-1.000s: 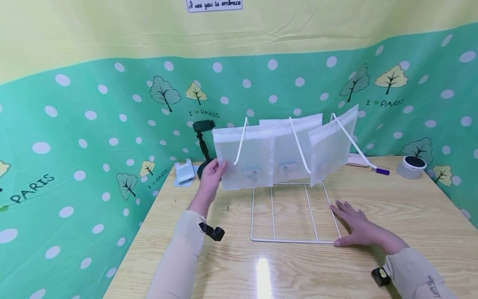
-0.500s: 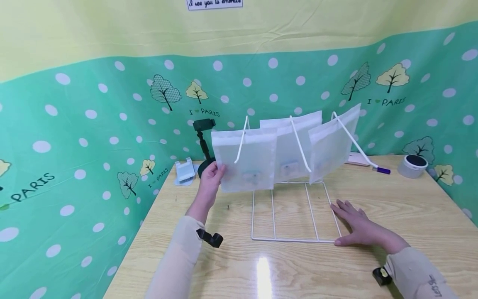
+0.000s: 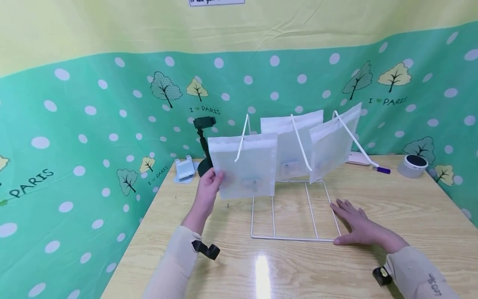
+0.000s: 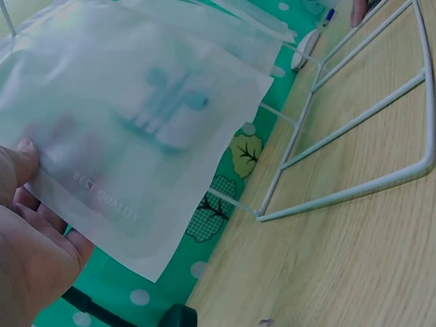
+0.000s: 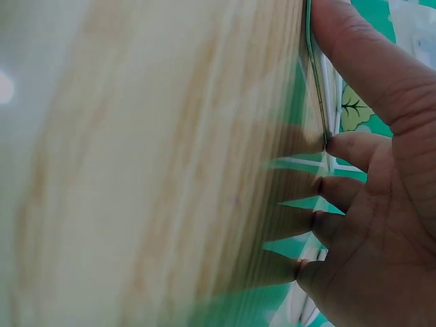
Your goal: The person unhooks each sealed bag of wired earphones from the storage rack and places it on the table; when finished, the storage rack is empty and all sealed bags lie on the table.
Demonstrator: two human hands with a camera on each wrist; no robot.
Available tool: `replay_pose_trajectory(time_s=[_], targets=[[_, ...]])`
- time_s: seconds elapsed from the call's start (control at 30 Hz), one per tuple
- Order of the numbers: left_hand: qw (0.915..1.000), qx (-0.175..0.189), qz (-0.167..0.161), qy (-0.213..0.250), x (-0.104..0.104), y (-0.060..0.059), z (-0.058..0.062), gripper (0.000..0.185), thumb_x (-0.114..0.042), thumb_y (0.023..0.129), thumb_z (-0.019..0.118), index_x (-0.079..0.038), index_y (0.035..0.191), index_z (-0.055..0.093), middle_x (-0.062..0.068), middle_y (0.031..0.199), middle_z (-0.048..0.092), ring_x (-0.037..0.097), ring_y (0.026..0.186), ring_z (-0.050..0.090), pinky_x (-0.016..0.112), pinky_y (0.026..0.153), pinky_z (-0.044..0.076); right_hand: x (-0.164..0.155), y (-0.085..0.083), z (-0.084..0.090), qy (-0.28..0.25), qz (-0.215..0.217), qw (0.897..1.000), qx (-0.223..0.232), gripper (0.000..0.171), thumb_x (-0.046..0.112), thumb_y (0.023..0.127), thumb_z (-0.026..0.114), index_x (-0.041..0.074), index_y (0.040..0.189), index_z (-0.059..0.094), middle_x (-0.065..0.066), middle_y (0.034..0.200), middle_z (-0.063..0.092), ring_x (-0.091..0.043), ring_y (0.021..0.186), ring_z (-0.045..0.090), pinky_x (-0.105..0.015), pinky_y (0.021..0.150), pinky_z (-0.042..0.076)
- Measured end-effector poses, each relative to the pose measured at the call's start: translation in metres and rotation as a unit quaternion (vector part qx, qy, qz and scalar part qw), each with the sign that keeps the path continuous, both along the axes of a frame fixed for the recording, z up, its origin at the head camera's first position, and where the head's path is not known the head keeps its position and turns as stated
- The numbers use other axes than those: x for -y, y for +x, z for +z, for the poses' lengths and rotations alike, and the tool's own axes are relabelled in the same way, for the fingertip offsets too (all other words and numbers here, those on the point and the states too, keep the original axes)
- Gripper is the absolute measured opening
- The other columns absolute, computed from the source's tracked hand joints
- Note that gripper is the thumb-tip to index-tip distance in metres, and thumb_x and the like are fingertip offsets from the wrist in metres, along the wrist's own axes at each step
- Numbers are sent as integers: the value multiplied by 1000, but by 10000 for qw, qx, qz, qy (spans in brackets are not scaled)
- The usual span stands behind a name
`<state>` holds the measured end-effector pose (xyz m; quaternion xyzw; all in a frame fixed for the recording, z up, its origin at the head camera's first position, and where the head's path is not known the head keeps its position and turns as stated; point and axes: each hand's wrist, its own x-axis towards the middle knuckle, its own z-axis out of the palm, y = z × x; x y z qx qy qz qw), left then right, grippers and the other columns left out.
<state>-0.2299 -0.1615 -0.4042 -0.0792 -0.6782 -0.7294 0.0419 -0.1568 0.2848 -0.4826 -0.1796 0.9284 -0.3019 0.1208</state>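
A white wire rack (image 3: 295, 238) stands on the wooden table (image 3: 392, 199), with three slanted pegs. A frosted white pouch (image 3: 244, 166) hangs at the front of the left peg (image 3: 240, 143); my left hand (image 3: 210, 185) pinches its lower left corner (image 4: 48, 170). Earbuds show faintly through the pouch (image 4: 170, 109). Two more pouches (image 3: 291, 145) (image 3: 332, 143) hang on the middle and right pegs. My right hand (image 3: 356, 226) lies flat on the table, fingers straight, pressing the rack's right front corner (image 5: 320, 102).
At the back left stand a black phone stand (image 3: 203, 141) and a small white holder (image 3: 184, 170). At the back right lie a pink item (image 3: 356, 158), a purple-tipped pen (image 3: 381, 170) and a tape roll (image 3: 410, 166). Green dotted cloth walls the table in.
My left hand has drawn the left pouch forward and down along its peg, towards the peg's tip. The right hand has stayed put on the rack's base.
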Motion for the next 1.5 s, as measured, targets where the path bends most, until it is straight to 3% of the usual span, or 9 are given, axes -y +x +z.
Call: replay_pose_trajectory(time_s=[0.43,0.7,0.97,1.23,1.5], targets=[[9999,-33,-111,57,5,21,1,26,-18,100,56,2,116,57,15,124,63,23,112,62,46,96,49,-1,0,-2,-62,110,9997,-195,107,46,71,83,-8,147,31,-40,151,14,-60,137,2,-78,101,-1],[9998,8,-21,202,7,36,-1,22,-17,99,58,-2,115,60,6,118,68,20,109,63,40,93,51,-3,-2,-3,-58,66,9999,-113,108,47,71,82,-7,148,30,-39,152,12,-60,137,0,-77,102,-3],[9992,-238,-81,314,7,52,0,24,-14,99,56,-3,119,60,-1,114,69,20,110,63,38,93,51,-3,-5,-2,11,77,9999,-119,109,49,71,81,-5,149,29,-38,153,11,-59,138,-1,-76,102,-4],[9988,-345,-20,344,10,66,4,16,-11,99,56,-14,112,63,-4,110,70,16,106,64,33,91,51,-2,-4,-1,9,39,9999,-106,109,50,70,81,-5,149,29,-38,153,12,-59,138,-1,-75,103,-4],[9981,-519,29,333,14,80,7,20,-9,100,54,-23,109,66,-4,112,69,16,106,64,33,91,51,-1,-2,-4,32,5,10000,11,109,49,71,81,-4,150,28,-37,154,10,-58,139,-1,-75,103,-5]])
